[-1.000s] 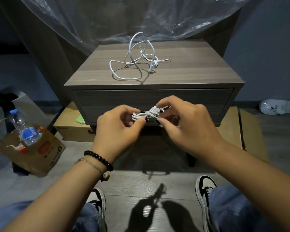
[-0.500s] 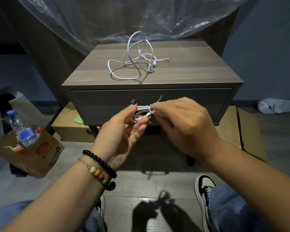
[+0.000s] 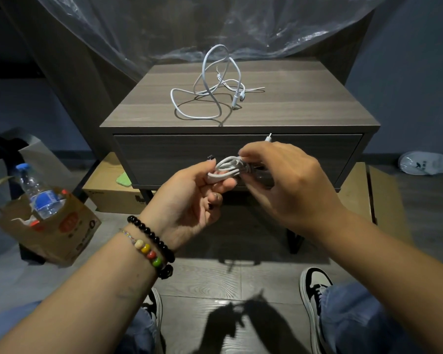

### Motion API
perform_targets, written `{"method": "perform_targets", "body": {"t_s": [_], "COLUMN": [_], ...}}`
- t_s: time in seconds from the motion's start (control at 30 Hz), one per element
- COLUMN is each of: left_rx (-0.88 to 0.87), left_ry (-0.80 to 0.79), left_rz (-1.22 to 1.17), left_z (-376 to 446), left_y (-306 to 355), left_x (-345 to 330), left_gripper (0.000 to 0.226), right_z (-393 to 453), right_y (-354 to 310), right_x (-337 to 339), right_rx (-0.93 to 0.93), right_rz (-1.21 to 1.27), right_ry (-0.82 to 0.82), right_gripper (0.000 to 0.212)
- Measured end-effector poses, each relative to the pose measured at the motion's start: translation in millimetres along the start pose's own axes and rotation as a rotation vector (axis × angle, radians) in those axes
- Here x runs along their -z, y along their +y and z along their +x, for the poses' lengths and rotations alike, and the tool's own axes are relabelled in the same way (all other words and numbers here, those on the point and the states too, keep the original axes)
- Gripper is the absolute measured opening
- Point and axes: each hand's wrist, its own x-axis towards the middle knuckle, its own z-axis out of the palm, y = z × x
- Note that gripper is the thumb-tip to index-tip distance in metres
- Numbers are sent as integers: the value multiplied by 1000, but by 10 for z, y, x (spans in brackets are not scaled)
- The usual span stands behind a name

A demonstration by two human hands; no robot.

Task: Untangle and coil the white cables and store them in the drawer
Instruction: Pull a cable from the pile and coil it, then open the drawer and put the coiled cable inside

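Before the shut drawer (image 3: 164, 159), both hands pinch 1 coiled white cable (image 3: 225, 169).

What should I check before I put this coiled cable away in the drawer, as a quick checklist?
1. Coiled cable held by both hands: ok, left hand pinches it, right hand grips its wrap.
2. Loose end tucked in: not ok, it sticks up above the right hand.
3. Drawer open: not ok, it is closed.
4. A hand free to open the drawer: not ok.
5. Second cable coiled: not ok, it lies loose on the nightstand.
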Motion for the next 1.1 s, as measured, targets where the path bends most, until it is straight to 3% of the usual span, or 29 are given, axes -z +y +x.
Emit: {"method": "perform_targets", "body": {"t_s": [0.07, 0.17, 0.27, 0.33, 0.43, 0.5, 0.57, 0.67, 0.73, 0.9, 1.03, 1.1], "left_rx": [-49, -312, -693, -788, -796, -568, -288, -191, -164, -162, -208, -219], "left_ry": [-7, 111, 376, 409, 403, 384, 341, 295, 369, 525, 562, 556], "left_rz": [128, 444, 1092, 1355, 1459, 1204, 709, 223, -51, -135, -113, -83], "left_z": [41, 177, 406, 539, 775, 974, 1134, 1270, 1279, 1443, 1400, 1351], "left_y": [59, 134, 127, 71, -121, -250, -315, -297, -278, -372, -381, -391], "left_x": [-24, -17, 100, 120, 34, -30, -112, -250, -306, -304, -336, -316], "left_gripper": [39, 36, 13, 30, 33, 29, 31, 18, 8, 25, 14, 19], "right_z": [17, 42, 68, 70, 64, 64, 63, 44, 29, 32, 86, 106], "right_y": [39, 102, 125, 145, 205, 254, 298, 345, 370, 385, 341, 299], "right_x": [54, 121, 163, 196, 254, 288, 314, 345, 362, 363, 365, 368], "right_rx": [-144, -472, -734, -842, -950, -1004, -1033, -1045, -1035, -989, -937, -913], "right_rz": [87, 276, 431, 479, 547, 581, 583, 576, 551, 510, 487, 496], "right_ry": [3, 48, 83, 101, 143, 168, 177, 170, 153, 95, 79, 86], "right_gripper": [20, 31, 31, 31, 29, 28, 27, 27, 26, 25, 24, 23]}}
